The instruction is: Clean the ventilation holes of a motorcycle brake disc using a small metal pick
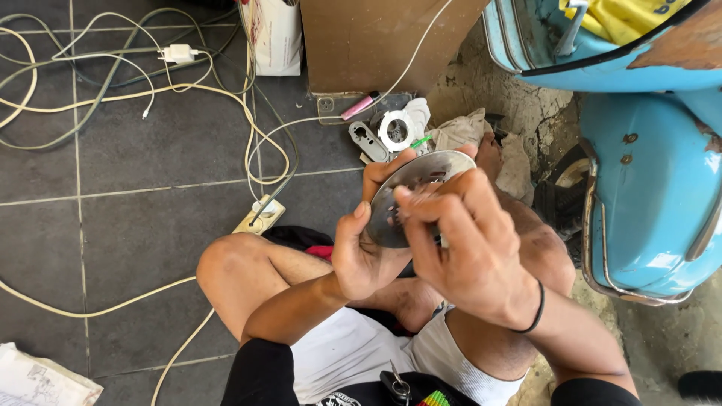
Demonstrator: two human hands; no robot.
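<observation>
Blue scooter body [662,188] is sitting to the right. Round perforated metal plate [410,197] is tilting edge-up over the lap. Left hand [368,252] is gripping its lower-left rim; right hand [470,248] is pinching the face from the right, nearer.

Cables [113,98] across grey tiled floor [150,225]

A round metal disc [412,197] with slotted holes is gripped from below by the left hand [366,252], thumb on its edge, and is covered on its near face by the right hand [470,252], fingers curled and blurred. Beyond the disc, a pink marker [359,106] and pale parts [396,129] are seen on the floor. A blue scooter [662,173] is seen right of the disc, a power strip [259,216] left of it.
</observation>
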